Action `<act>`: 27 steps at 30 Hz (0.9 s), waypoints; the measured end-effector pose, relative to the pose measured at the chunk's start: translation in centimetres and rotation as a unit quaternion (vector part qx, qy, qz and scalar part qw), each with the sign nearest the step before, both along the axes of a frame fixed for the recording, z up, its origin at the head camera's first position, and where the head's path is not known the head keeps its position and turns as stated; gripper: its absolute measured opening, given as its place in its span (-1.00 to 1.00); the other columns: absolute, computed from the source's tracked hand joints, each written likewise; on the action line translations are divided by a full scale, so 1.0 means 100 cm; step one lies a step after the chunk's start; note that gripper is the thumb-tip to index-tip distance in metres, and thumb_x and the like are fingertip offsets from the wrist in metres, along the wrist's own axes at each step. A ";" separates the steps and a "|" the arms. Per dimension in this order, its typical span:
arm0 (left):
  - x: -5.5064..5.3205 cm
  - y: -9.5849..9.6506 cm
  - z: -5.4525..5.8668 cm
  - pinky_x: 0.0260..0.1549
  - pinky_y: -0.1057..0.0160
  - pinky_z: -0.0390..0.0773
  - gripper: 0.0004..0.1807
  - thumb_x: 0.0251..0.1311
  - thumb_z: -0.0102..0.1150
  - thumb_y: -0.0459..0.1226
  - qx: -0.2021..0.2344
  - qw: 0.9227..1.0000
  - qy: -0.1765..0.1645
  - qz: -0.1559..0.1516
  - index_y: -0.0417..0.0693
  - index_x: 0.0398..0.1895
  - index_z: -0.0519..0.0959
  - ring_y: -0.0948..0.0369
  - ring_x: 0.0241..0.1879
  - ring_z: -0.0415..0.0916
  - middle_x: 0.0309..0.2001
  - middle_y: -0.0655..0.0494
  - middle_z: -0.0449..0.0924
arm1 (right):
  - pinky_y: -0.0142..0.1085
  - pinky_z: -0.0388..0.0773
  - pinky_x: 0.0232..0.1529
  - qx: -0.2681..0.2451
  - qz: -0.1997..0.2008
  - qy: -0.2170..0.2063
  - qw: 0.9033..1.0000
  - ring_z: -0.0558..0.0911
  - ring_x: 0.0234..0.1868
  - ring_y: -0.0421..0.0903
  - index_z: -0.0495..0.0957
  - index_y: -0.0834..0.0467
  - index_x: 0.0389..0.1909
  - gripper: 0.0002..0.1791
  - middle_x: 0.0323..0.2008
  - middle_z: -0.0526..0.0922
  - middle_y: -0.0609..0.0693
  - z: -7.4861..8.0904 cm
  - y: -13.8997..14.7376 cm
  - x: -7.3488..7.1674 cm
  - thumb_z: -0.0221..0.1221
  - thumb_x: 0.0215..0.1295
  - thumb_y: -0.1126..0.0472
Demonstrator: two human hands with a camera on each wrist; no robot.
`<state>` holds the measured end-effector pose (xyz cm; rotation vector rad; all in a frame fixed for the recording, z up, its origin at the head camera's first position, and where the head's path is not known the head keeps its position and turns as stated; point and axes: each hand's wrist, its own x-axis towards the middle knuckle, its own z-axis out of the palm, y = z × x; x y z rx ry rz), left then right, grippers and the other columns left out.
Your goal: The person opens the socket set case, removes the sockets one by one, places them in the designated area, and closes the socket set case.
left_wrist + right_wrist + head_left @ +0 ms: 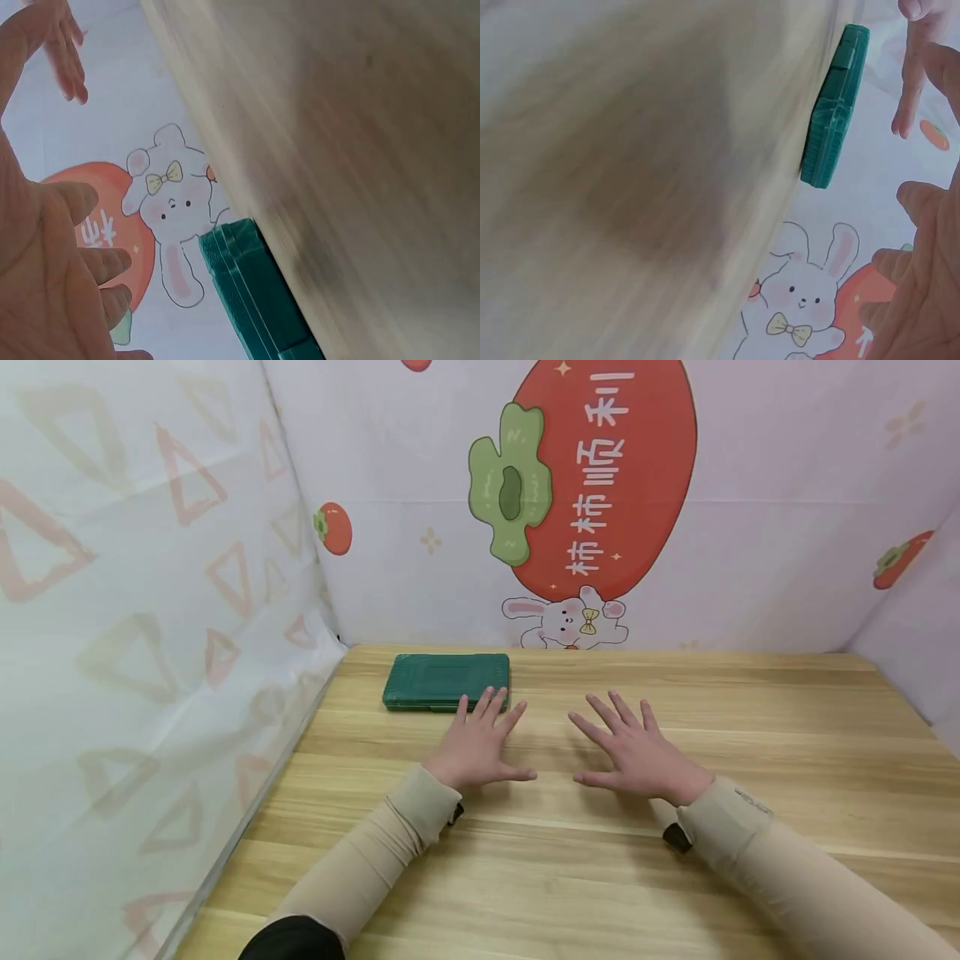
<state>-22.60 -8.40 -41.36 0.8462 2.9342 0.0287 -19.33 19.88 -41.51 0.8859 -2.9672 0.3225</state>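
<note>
A flat green plastic case (442, 681) lies closed at the back left of the wooden table. My left hand (476, 747) hovers in front of it with fingers spread, and in the head view its fingertips overlap the case's front right corner. To the right, my right hand (637, 752) is also held over the table, fingers spread and holding nothing. Both palms face down. The left wrist view shows one end of the green case (259, 292) below the left hand (52, 262). In the right wrist view the case (832, 112) stands apart from the right hand (922, 262).
The wooden table (555, 877) reaches back to a wall cloth (405, 585) printed with a large persimmon and a rabbit. A white patterned curtain (150, 693) hangs along the left edge. Small black devices sit under both wrists.
</note>
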 end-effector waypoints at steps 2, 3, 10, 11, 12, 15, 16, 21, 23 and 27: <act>-0.003 -0.003 0.001 0.49 -0.27 -0.29 0.23 0.13 0.07 0.54 0.006 1.000 0.003 0.005 0.15 0.71 -0.09 -0.05 0.63 -0.36 0.67 -0.11 -0.22 | 0.55 -0.24 0.34 -0.004 -0.002 -0.004 1.000 -0.09 0.57 0.43 0.20 0.04 0.61 0.00 0.60 0.03 0.29 0.001 -0.004 -0.004 0.23 0.30 -0.40; -0.005 -0.005 0.001 0.49 -0.27 -0.27 0.23 0.14 0.07 0.53 0.009 1.000 0.004 0.008 0.13 0.71 -0.09 -0.06 0.63 -0.35 0.67 -0.11 -0.22 | 0.54 -0.24 0.34 -0.006 -0.002 -0.006 1.000 -0.09 0.57 0.43 0.20 0.04 0.62 0.00 0.60 0.03 0.29 0.001 -0.006 -0.006 0.23 0.30 -0.39; -0.010 -0.019 0.005 0.50 -0.24 -0.22 0.19 0.21 0.10 0.46 0.043 0.998 -0.009 0.035 0.04 0.70 -0.10 -0.05 0.63 -0.34 0.66 -0.12 -0.18 | 0.52 -0.19 0.36 -0.038 0.001 -0.033 0.999 -0.05 0.56 0.43 0.19 0.08 0.61 -0.02 0.58 0.07 0.31 0.004 -0.019 -0.017 0.22 0.34 -0.35; -0.011 -0.022 0.006 0.51 -0.23 -0.22 0.19 0.23 0.09 0.46 0.044 0.998 -0.009 0.039 0.03 0.70 -0.11 -0.05 0.63 -0.33 0.66 -0.13 -0.18 | 0.51 -0.18 0.37 -0.049 -0.001 -0.043 0.998 -0.05 0.56 0.43 0.18 0.09 0.61 -0.03 0.58 0.07 0.32 0.004 -0.020 -0.019 0.23 0.35 -0.33; -0.013 -0.025 0.007 0.51 -0.22 -0.21 0.19 0.24 0.09 0.45 0.047 0.998 -0.008 0.042 0.01 0.69 -0.12 -0.05 0.63 -0.32 0.66 -0.13 -0.17 | 0.49 -0.18 0.38 -0.060 -0.004 -0.054 0.997 -0.05 0.56 0.42 0.16 0.10 0.62 -0.03 0.58 0.06 0.31 0.005 -0.021 -0.021 0.22 0.37 -0.31; -0.018 -0.034 0.009 0.51 -0.21 -0.17 0.18 0.26 0.12 0.41 0.064 0.996 -0.004 0.055 -0.04 0.69 -0.11 -0.07 0.62 -0.27 0.65 -0.15 -0.12 | 0.44 -0.14 0.42 -0.098 -0.010 -0.081 0.992 -0.04 0.56 0.42 0.13 0.14 0.62 -0.05 0.58 0.06 0.33 0.007 -0.028 -0.029 0.20 0.41 -0.27; -0.020 -0.037 0.009 0.51 -0.21 -0.15 0.18 0.26 0.13 0.40 0.071 0.996 -0.002 0.060 -0.05 0.69 -0.10 -0.08 0.62 -0.25 0.64 -0.16 -0.10 | 0.42 -0.11 0.43 -0.111 -0.010 -0.087 0.990 -0.02 0.56 0.42 0.13 0.15 0.62 -0.05 0.57 0.06 0.34 0.008 -0.030 -0.032 0.19 0.42 -0.27; -0.028 -0.053 0.015 0.50 -0.22 -0.13 0.14 0.31 0.17 0.31 0.122 0.989 -0.026 0.080 -0.10 0.69 -0.10 -0.13 0.61 -0.17 0.63 -0.20 -0.07 | 0.34 0.01 0.45 -0.154 -0.016 -0.114 0.981 0.03 0.56 0.36 0.09 0.15 0.63 -0.06 0.58 0.04 0.33 0.010 -0.040 -0.041 0.14 0.45 -0.28; -0.031 -0.060 0.016 0.51 -0.20 -0.10 0.13 0.33 0.17 0.29 0.144 0.985 -0.040 0.086 -0.13 0.68 -0.11 -0.15 0.60 -0.15 0.63 -0.21 -0.06 | 0.35 0.02 0.44 -0.166 -0.023 -0.130 0.977 0.02 0.56 0.35 0.07 0.15 0.64 -0.06 0.59 0.02 0.32 0.010 -0.042 -0.043 0.12 0.46 -0.28; -0.037 -0.074 0.014 0.48 -0.21 0.03 0.10 0.37 0.17 0.25 0.190 0.974 -0.053 0.113 -0.15 0.68 -0.11 -0.18 0.58 -0.09 0.61 -0.23 -0.04 | 0.35 0.02 0.44 -0.186 -0.039 -0.158 0.969 0.00 0.57 0.33 0.05 0.13 0.65 -0.05 0.60 0.00 0.29 0.008 -0.046 -0.046 0.09 0.47 -0.31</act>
